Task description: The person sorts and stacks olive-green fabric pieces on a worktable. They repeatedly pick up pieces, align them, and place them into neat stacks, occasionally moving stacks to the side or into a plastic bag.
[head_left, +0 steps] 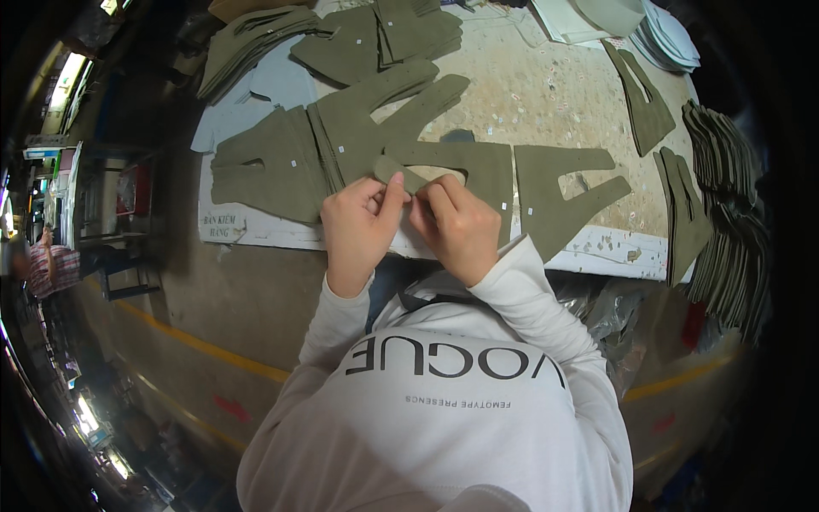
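Observation:
Both of my hands are at the table's near edge, working on a cut olive-green fabric panel [488, 175]. My left hand [358, 235] is closed, its thumb and fingers pinching the panel's raised narrow end. Close beside it, my right hand [461, 229] is also closed, fingertips pressed together on the same cloth. The folded-up end stands just above the fingertips, and the exact grip is partly hidden by the fingers. To the left lie more olive panels [271, 162] with small white stickers. Another forked panel [546, 183] lies flat to the right.
Stacks of olive panels [256, 51] cover the table's far left. More pieces [646, 107] lie at the right, beside a thick pile hanging over the edge [725, 213]. Pale sheets [665, 38] sit at the far right corner. The worn tabletop [529, 94] has a white front edge.

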### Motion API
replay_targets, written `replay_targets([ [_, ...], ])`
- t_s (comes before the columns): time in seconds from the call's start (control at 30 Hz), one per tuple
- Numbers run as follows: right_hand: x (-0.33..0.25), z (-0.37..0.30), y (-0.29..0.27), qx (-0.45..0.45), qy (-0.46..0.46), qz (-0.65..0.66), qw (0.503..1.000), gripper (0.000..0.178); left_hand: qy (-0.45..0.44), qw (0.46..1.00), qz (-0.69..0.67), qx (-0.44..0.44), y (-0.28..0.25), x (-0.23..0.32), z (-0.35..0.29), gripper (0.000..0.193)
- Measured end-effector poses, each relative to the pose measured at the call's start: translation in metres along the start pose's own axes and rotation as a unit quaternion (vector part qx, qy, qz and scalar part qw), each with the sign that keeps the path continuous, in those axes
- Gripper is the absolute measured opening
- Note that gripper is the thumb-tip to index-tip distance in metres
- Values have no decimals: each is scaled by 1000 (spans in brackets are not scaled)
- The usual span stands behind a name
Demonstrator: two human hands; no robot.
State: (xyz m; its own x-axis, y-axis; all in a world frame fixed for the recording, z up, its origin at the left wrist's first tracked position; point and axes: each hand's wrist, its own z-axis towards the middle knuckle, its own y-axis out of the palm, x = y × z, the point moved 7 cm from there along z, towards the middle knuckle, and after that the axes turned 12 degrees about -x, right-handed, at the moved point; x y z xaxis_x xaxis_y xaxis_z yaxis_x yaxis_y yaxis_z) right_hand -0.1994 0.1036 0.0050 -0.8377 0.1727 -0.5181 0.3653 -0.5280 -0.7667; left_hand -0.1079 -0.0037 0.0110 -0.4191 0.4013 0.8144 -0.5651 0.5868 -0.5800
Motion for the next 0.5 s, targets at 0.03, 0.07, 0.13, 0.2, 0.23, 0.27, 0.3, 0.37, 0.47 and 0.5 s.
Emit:
replay_targets([
  [0.03,-1,1,1,0,1,-9,1000,13,12,1000,9,8,-1,4,-1,27],
  [0.07,-2,1,0,12,8,-14,1000,13,22,1000,15,17,-3,7,0,27],
  [0.13,-6,4,-2,-13,-1,-6,1000,13,15,997,69,9,-5,9,2,27],
  [0.2,-10,9,-11,-47,-11,35,998,14,-5,994,111,2,-14,7,6,26],
  [0.23,-9,10,-19,-75,-20,70,995,15,-21,992,128,-2,-23,4,8,26],
  [0.27,-7,12,-30,-105,-23,105,989,17,-46,989,141,-11,-33,-1,11,25],
  [0.3,1,15,-46,-120,-16,125,985,17,-34,987,154,21,-51,-1,16,24],
  [0.37,32,34,-80,-144,17,175,974,18,-29,980,182,79,-89,-5,31,25],
  [0.47,82,90,-108,-84,41,78,993,25,57,960,235,145,-130,-6,80,32],
  [0.5,97,112,-103,-99,49,42,993,26,26,961,241,131,-137,-16,109,36],
])
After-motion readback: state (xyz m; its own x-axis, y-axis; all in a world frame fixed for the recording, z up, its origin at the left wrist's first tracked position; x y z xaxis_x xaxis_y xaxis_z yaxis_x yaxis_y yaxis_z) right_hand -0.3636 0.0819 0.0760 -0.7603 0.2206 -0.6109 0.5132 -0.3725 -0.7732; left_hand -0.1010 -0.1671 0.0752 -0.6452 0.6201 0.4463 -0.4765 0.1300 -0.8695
